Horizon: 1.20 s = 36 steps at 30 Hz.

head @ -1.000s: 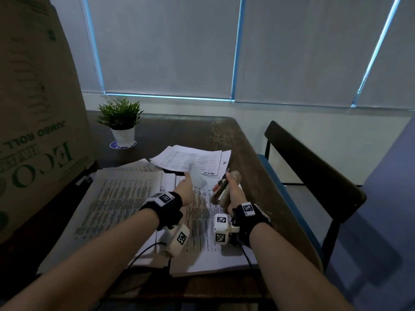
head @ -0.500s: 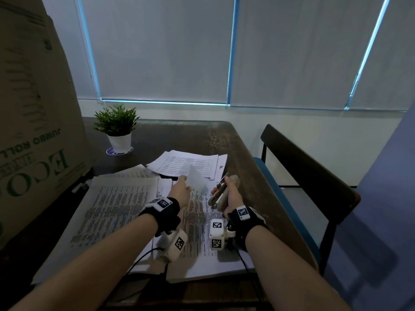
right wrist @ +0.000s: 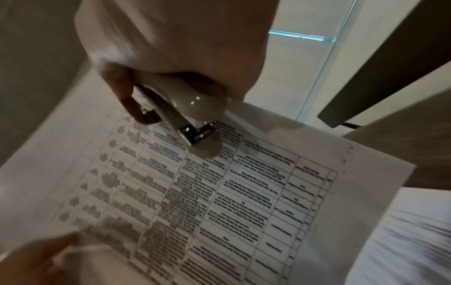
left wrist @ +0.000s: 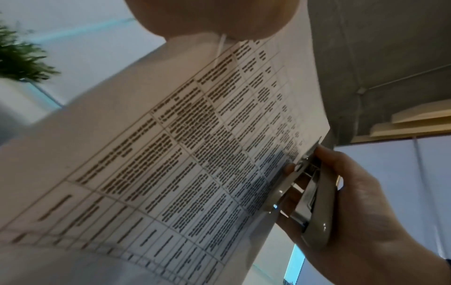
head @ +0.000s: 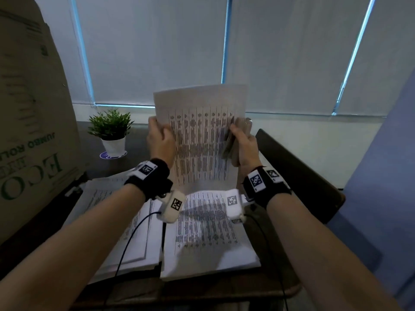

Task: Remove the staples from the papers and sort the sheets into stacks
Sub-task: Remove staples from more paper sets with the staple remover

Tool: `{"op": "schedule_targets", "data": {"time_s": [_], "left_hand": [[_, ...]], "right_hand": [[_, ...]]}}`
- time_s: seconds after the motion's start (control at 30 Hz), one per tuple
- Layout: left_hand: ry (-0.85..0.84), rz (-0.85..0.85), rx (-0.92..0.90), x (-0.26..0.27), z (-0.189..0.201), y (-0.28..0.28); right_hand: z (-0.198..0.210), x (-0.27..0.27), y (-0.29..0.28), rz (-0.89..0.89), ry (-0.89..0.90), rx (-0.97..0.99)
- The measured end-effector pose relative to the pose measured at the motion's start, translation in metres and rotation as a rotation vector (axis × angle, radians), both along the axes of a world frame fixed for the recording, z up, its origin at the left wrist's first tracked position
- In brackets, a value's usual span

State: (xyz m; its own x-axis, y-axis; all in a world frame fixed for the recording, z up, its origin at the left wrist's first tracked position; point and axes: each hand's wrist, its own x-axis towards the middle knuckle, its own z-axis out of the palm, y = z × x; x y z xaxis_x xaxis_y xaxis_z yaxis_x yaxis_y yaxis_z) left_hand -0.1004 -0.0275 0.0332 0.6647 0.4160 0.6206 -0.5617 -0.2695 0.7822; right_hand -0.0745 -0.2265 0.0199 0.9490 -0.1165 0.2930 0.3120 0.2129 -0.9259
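Sheet: a printed sheet (head: 199, 140) is held upright in the air above the table, between both hands, its table of text facing the person; it bows a little from side to side
Left hand: the left hand (head: 160, 140) pinches the sheet's left edge, thumb on the printed face and fingers behind; nothing else is in it
Right hand: the right hand (head: 243, 144) is curled round a beige staple tool (left wrist: 310, 202) and also touches the sheet's right edge; the left wrist view shows a fingertip against the paper beside the tool's metal nose; whether the thumb truly pinches the paper I cannot tell
Stacks: two piles lie on the table (head: 224, 288) below; a left pile (head: 134, 239) and a right pile (head: 211, 243), side by side with a narrow gap
Step in hand: likely squaring the freed sheet and choosing its pile; a judgement only, since no staple shows on it
How to do it well: keep the left pinch firm and let the right hand only steady the edge; keep the tool's metal nose off the paper so it does not snag or tear; lower the sheet flat, edges matched to the pile
Risk: the thin sheet may fold or slip; the wrist cables (head: 134, 232) trail over the piles and could drag top sheets
Nearby: a small potted plant (head: 111, 131) and a cardboard box (head: 29, 131) stand well clear
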Motion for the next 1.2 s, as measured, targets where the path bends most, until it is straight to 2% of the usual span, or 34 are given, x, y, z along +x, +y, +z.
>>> {"op": "schedule_targets", "data": {"time_s": [0.1, 0.17, 0.2, 0.23, 0.3, 0.4, 0.53, 0.63, 0.77, 1.2], "left_hand": [[0.094, -0.023, 0.023, -0.002, -0.019, -0.006], [0.155, 0.012, 0.058, -0.001, -0.030, -0.006], [0.167, 0.032, 0.067, 0.000, -0.030, -0.006], [0.161, 0.037, 0.074, 0.001, -0.025, -0.007], [0.136, 0.007, 0.115, 0.001, -0.010, -0.012], [0.071, -0.007, 0.284, -0.008, 0.018, -0.027], [-0.008, -0.035, 0.505, -0.019, 0.036, -0.055], [-0.005, -0.068, 0.560, -0.023, 0.038, -0.076], [-0.036, -0.093, 0.610, -0.030, 0.045, -0.096], [-0.116, -0.125, 0.679, -0.037, 0.038, -0.112]], "right_hand": [[-0.029, -0.002, 0.004, -0.113, 0.078, -0.034], [-0.046, -0.002, 0.005, -0.210, 0.166, -0.132], [-0.046, -0.006, 0.006, -0.281, 0.149, -0.156], [-0.039, -0.009, 0.004, -0.375, 0.088, -0.159], [-0.014, -0.019, -0.001, -0.560, -0.153, -0.121], [0.046, -0.041, -0.009, -0.679, -0.473, -0.068], [0.120, -0.047, -0.020, -0.634, -0.543, 0.140], [0.145, -0.046, -0.028, -0.514, -0.465, 0.125], [0.143, -0.045, -0.027, -0.455, -0.339, 0.046], [0.145, -0.051, -0.034, -0.444, -0.328, 0.163]]}}
